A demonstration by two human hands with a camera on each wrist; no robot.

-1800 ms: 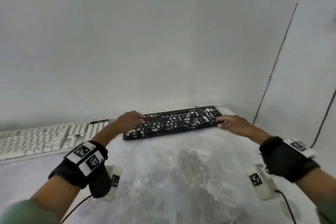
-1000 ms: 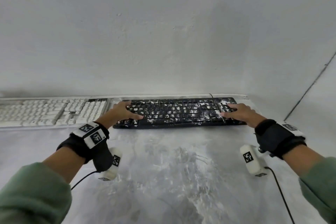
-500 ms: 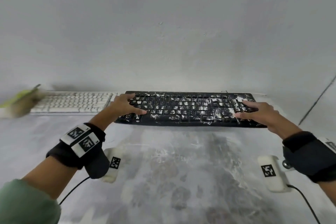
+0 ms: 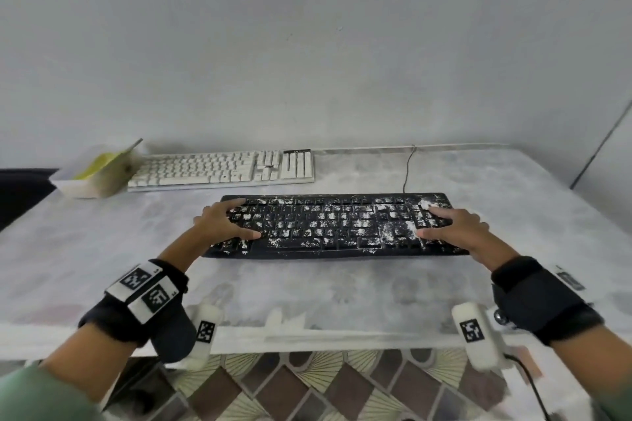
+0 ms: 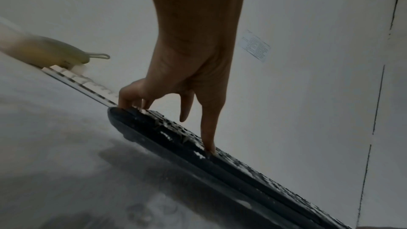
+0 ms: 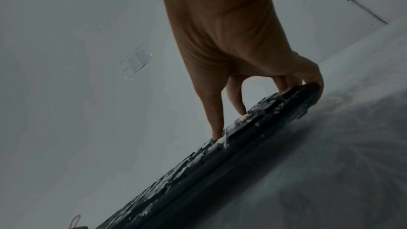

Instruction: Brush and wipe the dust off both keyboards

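While both wrists sit at the near edge of the dusty table (image 4: pixel 102 232), we hold the black keyboard (image 4: pixel 335 225) by its two ends: our left hand (image 4: pixel 222 222) at nine o'clock of it, our right hand (image 4: pixel 458 227) at three o'clock. On each hand the thumb lies along the key face and the outer fingers curl over the end, so both hands clamp the board rather than merely rest on it. The wrist views show its underside clear of the table with a shadow beneath; we judge it is lifted or tilted so that it can be positioned for cleaning. White powder covers most keys, so brushing is not yet done. Beyond, at eleven o'clock, the white keyboard (image 4: pixel 222 167) lies flat by the wall. At its left end, touching or just beside it, stands a white tray (image 4: pixel 73 188) holding a yellowish item, too blurred to identify; presumably the cleaning tools.
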